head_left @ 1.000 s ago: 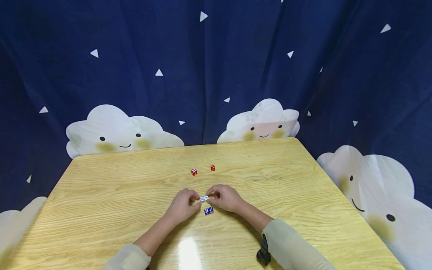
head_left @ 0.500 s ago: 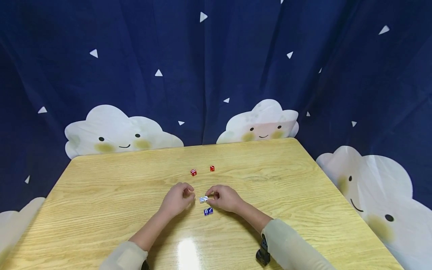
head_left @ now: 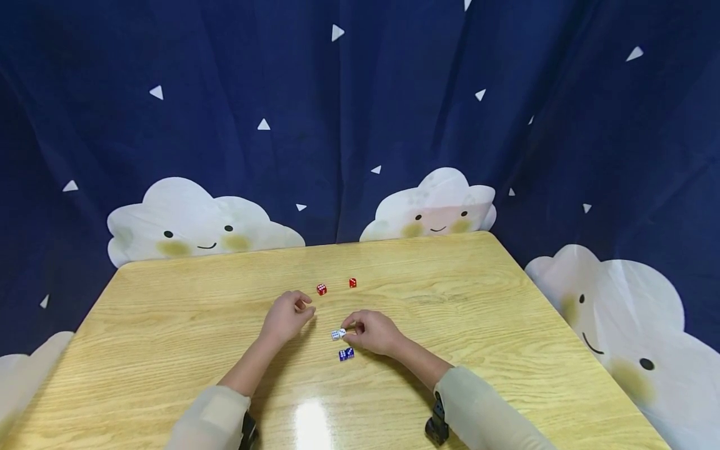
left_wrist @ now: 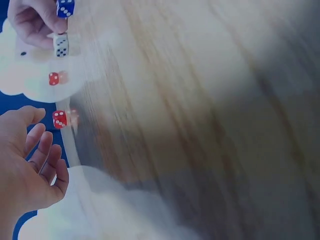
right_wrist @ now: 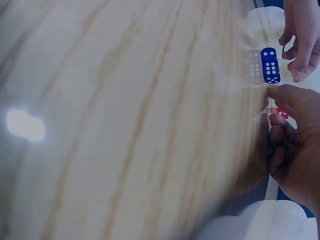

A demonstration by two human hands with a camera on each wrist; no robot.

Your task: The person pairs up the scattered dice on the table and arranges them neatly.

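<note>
Two white dice [head_left: 335,334] sit side by side in the middle of the table in the head view. My right hand [head_left: 375,332] pinches the right-hand one between thumb and forefinger. Just nearer to me lie two blue dice [head_left: 346,354], also side by side. My left hand [head_left: 285,317] hovers left of the white dice, fingers loosely bent and holding nothing. Close beyond its fingertips is one red die [head_left: 322,289]; a second red die [head_left: 352,283] lies apart to its right. In the left wrist view, the nearer red die [left_wrist: 59,119] appears just off the left fingertips.
The wooden table [head_left: 185,325] ends at a far edge against a dark blue curtain [head_left: 292,75] printed with clouds and triangles. A bright light reflection [head_left: 312,425] shows on the tabletop near the front. A black wrist device [head_left: 437,425] hangs below the right sleeve.
My left hand has left the white dice, moving left and then farther out to near the left red die. My right hand has stayed at the white dice.
</note>
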